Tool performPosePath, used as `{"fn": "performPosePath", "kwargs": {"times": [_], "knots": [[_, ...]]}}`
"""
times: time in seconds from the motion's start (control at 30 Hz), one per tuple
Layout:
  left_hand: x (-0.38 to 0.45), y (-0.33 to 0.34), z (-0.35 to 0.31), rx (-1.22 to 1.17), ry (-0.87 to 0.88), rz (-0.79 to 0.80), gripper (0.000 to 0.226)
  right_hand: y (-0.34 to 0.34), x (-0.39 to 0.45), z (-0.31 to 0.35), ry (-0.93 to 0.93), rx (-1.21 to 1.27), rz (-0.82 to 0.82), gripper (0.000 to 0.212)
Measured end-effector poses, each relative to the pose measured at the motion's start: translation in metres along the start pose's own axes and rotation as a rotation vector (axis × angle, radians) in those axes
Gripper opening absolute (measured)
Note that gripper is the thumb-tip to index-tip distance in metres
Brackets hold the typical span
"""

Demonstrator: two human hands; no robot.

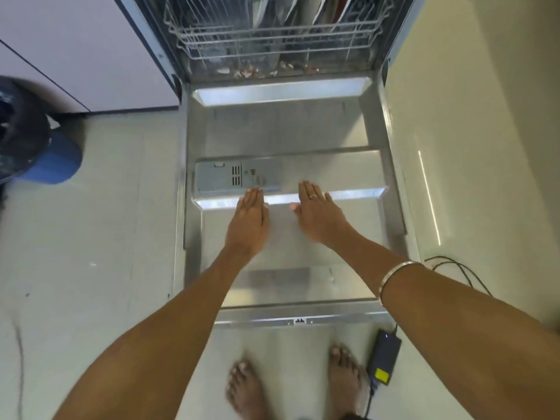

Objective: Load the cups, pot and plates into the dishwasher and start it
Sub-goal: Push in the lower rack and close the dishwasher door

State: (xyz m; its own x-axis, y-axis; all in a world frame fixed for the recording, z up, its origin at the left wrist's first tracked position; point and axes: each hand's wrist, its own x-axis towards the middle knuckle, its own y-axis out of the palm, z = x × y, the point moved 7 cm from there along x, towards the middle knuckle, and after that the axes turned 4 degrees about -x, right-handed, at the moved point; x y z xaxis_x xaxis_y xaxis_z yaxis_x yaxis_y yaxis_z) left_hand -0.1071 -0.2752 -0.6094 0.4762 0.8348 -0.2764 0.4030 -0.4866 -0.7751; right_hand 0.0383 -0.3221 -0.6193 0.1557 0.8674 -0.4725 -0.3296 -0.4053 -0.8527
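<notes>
The dishwasher door [303, 134] lies folded down flat in front of me, its steel inner face up. My left hand [250, 221] and my right hand [318, 212] hover flat and palm down over the door's middle, fingers extended, holding nothing. The left fingertips are beside the grey detergent dispenser [230, 177]. A ring is on my right hand. Beyond the door, the lower wire rack [272, 37] sits inside the tub with plates [327, 10] standing in it. Cups and pot are not visible.
A white cabinet [75, 50] flanks the dishwasher on the left, a pale wall [485, 116] on the right. A black bag on a blue bin [45, 159] stands at left. A black power adapter [383, 357] and cable lie on the floor by my bare feet [245, 392].
</notes>
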Motion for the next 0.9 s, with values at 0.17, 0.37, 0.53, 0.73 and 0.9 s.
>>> {"fn": "performPosePath", "kwargs": {"times": [0.17,0.37,0.53,0.73,0.9], "knots": [[-0.054,0.010,-0.006,0.047,-0.015,0.090,0.051,0.026,-0.062,-0.001,0.039,-0.003,0.094,0.064],[-0.131,0.032,-0.003,0.092,-0.042,0.182,0.057,0.063,-0.139,0.020,0.060,0.016,0.174,0.066],[-0.183,0.051,0.006,0.069,-0.093,0.226,0.050,0.087,-0.191,0.038,0.064,0.067,0.217,0.064],[-0.236,0.065,0.004,-0.129,-0.268,0.212,0.052,0.080,-0.229,0.039,0.213,0.183,-0.082,0.023],[-0.261,0.092,0.041,-0.235,-0.619,0.051,0.063,0.118,-0.234,0.016,0.591,0.623,0.097,0.045]]}}
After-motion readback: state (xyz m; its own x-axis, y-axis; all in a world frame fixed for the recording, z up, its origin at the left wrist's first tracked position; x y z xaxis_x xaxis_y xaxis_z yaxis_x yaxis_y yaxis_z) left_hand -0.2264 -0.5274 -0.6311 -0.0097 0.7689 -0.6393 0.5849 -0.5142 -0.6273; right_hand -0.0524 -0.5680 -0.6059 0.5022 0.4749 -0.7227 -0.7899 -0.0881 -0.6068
